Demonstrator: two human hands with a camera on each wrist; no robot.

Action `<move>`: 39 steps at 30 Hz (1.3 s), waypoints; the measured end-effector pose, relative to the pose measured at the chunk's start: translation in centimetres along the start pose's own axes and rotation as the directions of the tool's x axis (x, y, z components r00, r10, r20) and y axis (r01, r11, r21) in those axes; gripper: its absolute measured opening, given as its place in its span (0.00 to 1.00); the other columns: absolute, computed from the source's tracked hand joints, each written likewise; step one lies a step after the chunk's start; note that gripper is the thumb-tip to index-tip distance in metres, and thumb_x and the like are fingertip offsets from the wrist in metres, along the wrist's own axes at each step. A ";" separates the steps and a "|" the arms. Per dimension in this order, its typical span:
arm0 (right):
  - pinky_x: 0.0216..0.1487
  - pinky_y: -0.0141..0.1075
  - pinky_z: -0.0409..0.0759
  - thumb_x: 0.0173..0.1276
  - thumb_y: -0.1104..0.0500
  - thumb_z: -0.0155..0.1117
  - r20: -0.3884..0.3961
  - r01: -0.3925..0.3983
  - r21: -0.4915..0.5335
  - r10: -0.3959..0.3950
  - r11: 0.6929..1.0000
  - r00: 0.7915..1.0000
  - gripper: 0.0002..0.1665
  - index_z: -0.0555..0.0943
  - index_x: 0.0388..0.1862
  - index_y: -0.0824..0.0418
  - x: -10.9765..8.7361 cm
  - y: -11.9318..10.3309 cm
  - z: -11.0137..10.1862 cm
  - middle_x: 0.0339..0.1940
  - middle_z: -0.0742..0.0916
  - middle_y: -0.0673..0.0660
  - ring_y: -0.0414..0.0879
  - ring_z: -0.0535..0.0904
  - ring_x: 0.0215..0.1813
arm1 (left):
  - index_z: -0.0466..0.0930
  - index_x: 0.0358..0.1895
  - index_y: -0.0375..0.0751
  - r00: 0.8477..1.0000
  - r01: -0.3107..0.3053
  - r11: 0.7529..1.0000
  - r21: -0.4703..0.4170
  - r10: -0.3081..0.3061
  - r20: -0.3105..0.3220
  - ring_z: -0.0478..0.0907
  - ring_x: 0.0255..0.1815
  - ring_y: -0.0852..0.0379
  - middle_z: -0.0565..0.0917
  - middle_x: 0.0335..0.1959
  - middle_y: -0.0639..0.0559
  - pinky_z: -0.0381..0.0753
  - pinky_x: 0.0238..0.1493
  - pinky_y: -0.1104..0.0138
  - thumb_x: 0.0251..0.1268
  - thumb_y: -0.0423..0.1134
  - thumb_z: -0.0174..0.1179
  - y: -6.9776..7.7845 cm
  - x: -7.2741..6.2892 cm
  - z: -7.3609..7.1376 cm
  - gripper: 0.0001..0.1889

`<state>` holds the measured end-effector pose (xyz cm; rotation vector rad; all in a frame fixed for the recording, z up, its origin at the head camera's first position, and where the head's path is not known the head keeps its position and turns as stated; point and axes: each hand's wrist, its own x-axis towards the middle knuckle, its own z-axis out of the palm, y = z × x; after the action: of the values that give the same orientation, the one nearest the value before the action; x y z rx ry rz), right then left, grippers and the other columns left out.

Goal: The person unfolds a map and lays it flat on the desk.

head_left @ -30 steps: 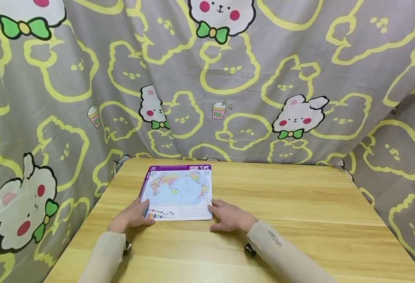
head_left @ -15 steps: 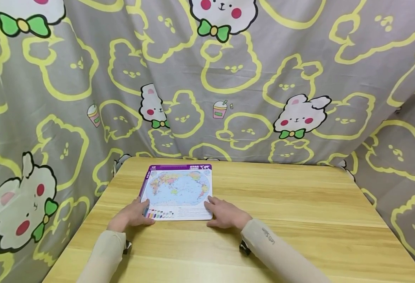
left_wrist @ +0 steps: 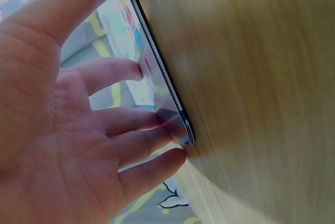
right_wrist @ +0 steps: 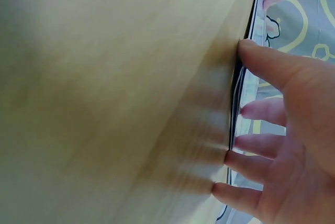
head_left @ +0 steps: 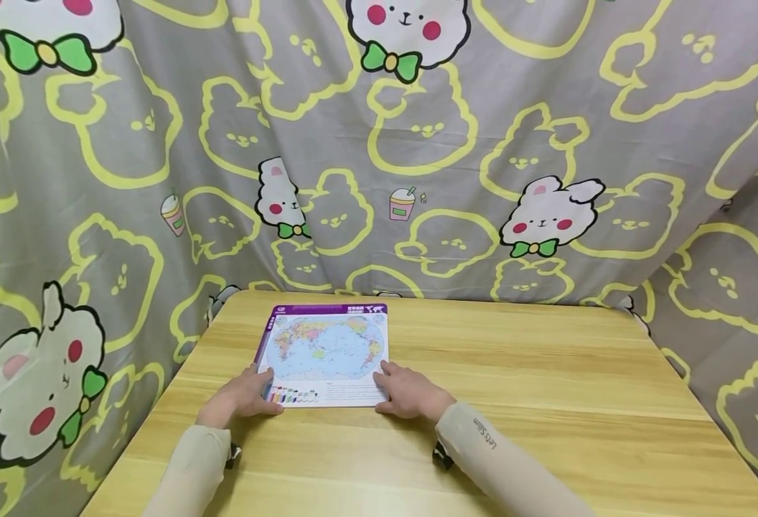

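A flat world map board with a purple top border lies at the far left of the table. My left hand is at its near left corner, fingertips on the printed face and thumb at the front edge. In the left wrist view, the fingers are extended against the board, whose edge shows thin layers. My right hand touches the near right corner, fingertips over the face. The right wrist view shows its thumb at the front edge and fingers spread along the side, two fingertips close over the tabletop.
The wooden table stretches to the right and toward me. A grey curtain with yellow outlines and white cartoon animals hangs behind the table and along both sides.
My right hand has moved slightly left, from beside the board's right edge onto its near right corner. The left hand stays at its corner, and the board lies in the same place.
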<state>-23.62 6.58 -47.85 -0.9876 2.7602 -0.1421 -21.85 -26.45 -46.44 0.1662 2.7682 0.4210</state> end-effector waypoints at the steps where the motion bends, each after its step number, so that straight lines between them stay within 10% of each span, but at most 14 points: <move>1: 0.66 0.47 0.65 0.66 0.41 0.59 0.004 -0.006 -0.004 0.006 1.000 1.000 0.37 0.68 0.68 0.60 0.0 0.0 0.0 0.71 0.66 0.64 0.56 0.62 0.70 | 0.61 0.68 0.28 1.000 -0.002 1.000 0.001 0.002 0.000 0.50 0.67 0.25 0.51 0.68 0.21 0.54 0.64 0.38 0.49 0.60 0.68 0.0 0.0 0.0 0.50; 39: 0.67 0.44 0.65 0.66 0.40 0.58 0.044 -0.026 0.009 0.025 1.000 0.999 0.37 0.68 0.68 0.58 -1.0 0.6 -0.3 0.71 0.67 0.61 0.55 0.63 0.70 | 0.65 0.65 0.27 1.000 -0.028 0.998 0.060 0.029 -0.003 0.56 0.66 0.26 0.58 0.65 0.21 0.58 0.63 0.40 0.48 0.57 0.69 1.2 0.1 0.2 0.47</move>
<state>-23.32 7.68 -47.53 -0.9412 2.7282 -0.1284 -21.81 -25.23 -46.23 0.2200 2.7865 0.3454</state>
